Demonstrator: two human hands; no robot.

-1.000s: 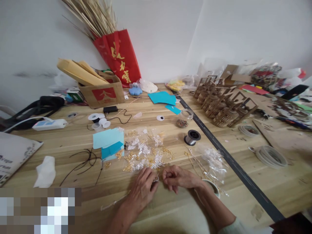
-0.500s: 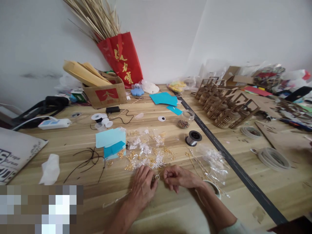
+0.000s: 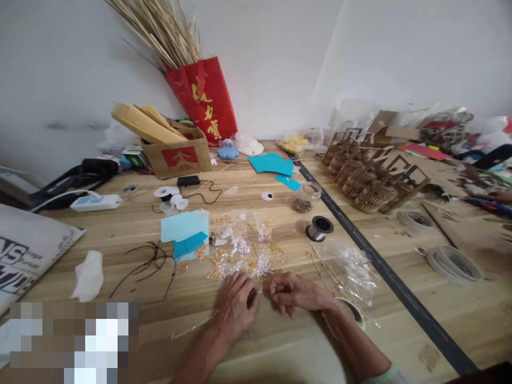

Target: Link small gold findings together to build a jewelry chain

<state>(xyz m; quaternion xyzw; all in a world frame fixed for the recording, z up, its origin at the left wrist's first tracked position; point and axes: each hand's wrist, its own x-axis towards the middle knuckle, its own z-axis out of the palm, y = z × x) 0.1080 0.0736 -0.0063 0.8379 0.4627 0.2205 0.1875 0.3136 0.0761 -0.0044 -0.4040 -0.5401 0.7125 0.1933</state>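
Note:
My left hand point(image 3: 239, 301) is closed, palm down, its thumb and fingers pinched at the near edge of the bead pile. A small light-coloured piece shows at its fingertips, and a pale beaded strand point(image 3: 192, 326) runs out on the table beside its wrist. Just to the right, my right hand point(image 3: 290, 293) has its fingers curled together; whatever they hold is hidden or too fine to make out. Ahead of both hands lie loose gold and silver beads point(image 3: 240, 264), partly on clear plastic bags. Gold chains point(image 3: 326, 269) lie beyond my right forearm.
A wire spool point(image 3: 319, 228) and a glass jar of beads point(image 3: 307, 197) stand ahead to the right. Blue paper sheets point(image 3: 184, 226) and black cord point(image 3: 152, 261) lie left. Rolls of tubing point(image 3: 454, 265) and brown lantern-like models point(image 3: 372, 176) are farther right.
The ring-like piece at my left fingertips has turned and shows less clearly. Both hands keep nearly the same place, and the whole view has shifted slightly.

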